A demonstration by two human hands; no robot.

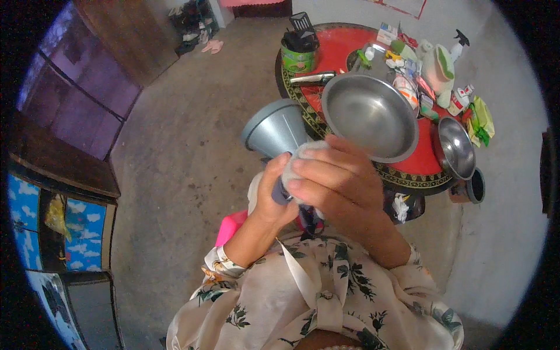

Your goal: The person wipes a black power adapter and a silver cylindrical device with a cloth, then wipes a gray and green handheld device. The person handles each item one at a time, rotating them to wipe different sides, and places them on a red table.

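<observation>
Above my lap I hold a grey device with a wide cone-shaped end (276,127), which points up and to the left, away from me. My left hand (273,192) grips its narrow part, the thumb lying along it. A pale grey cloth (302,164) is pressed over the narrow part by my right hand (345,188), whose fingers are bent around it. The hands and cloth hide much of the device's narrow part, and my right hand looks slightly blurred. Just beyond my right hand is a large steel basin (372,116) on a round table.
On the round red table (422,157) stand a smaller steel bowl (456,148), a green tub of utensils (299,57), a dark-handled tool (313,78), a spray bottle (458,46) and several packages. Beneath are a black bin (413,208) and a pot (476,186). A pink stool (229,225) is beside me.
</observation>
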